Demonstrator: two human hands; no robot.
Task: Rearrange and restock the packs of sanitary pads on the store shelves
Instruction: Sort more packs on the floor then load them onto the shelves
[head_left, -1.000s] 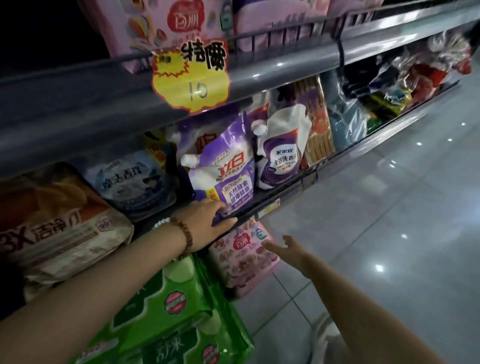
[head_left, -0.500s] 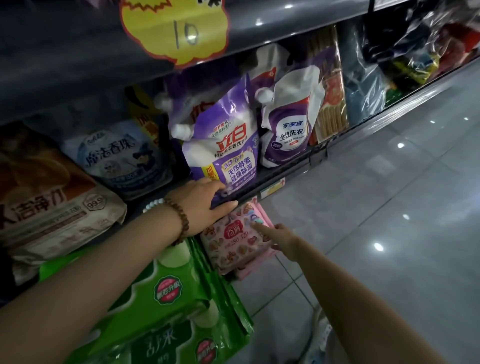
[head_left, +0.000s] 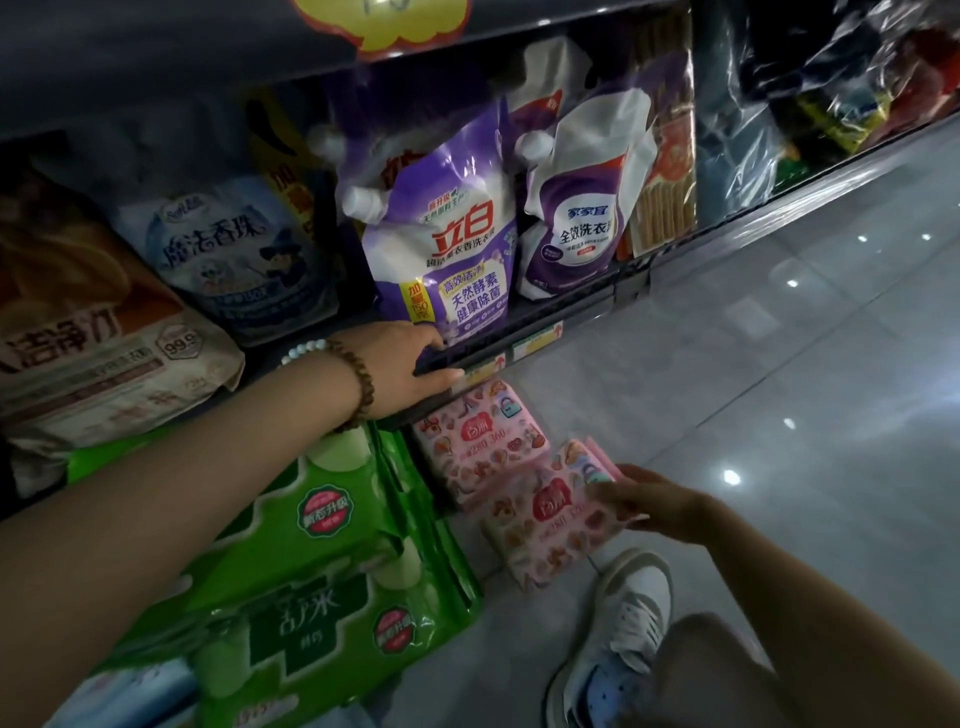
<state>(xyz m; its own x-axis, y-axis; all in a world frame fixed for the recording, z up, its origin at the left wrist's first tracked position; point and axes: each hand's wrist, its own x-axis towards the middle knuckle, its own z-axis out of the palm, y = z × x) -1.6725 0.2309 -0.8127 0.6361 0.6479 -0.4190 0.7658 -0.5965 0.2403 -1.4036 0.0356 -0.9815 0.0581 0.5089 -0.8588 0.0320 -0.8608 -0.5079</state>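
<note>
Two pink packs of sanitary pads with cartoon prints lie low by the floor. My right hand (head_left: 655, 505) grips the nearer pink pack (head_left: 545, 525) at its right end and holds it out from under the shelf. The second pink pack (head_left: 480, 439) sits just behind it, under the shelf edge. My left hand (head_left: 408, 369), with bead bracelets on the wrist, grips the front rail of the shelf (head_left: 524, 332), thumb below and fingers over the top.
Purple detergent pouches (head_left: 457, 244) and other bags stand on the shelf above my left hand. Large green packs (head_left: 311, 561) fill the bottom level to the left. My white shoe (head_left: 618, 623) stands on the grey tiled floor (head_left: 779, 395) to the right.
The camera has dropped lower. My right hand reached the pink pack, took hold of it and pulled it out toward me. My left hand stayed on the shelf rail.
</note>
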